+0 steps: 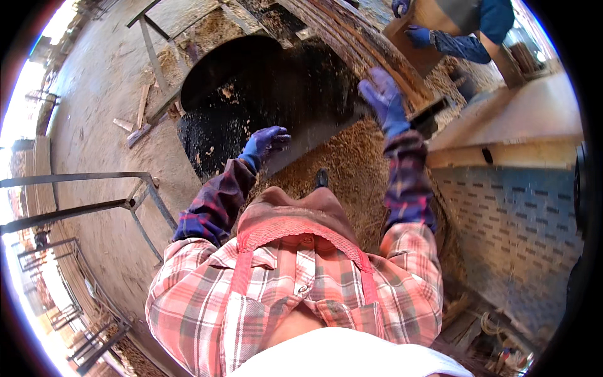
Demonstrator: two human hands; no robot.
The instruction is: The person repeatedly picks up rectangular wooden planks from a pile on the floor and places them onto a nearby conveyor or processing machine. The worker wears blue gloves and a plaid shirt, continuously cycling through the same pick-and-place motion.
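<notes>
1. Left of the frame: a metal frame (75, 178) stands on the dusty floor (94, 135); wood offcuts (143, 107) lie at upper left.
2. Upper centre: a black panel (308, 88), strewn with chips; it appears smooth and stiff, likely slippery under loose chips; take hold at its edges, after clearing the grip area.
3. Centre, over the panel: the left hand (267, 144), gloved; fingers loosely extended toward the right, partly bent; nothing visible in its grasp; contact with the panel cannot be told.
4. Upper centre to upper right: stacked planks (364, 39), running diagonally; judged rigid, rough-edged and heavy as a group; grip singly, near the end and along both edges.
5. Right of centre: the right hand (384, 97), gloved; fingers spread wide, holding nothing visible; it is beside the planks' near end, contact uncertain.
6. Upper right: a co-worker's gloved hand (419, 36) at a brown board; below, a wooden-topped counter (515, 116).
</notes>
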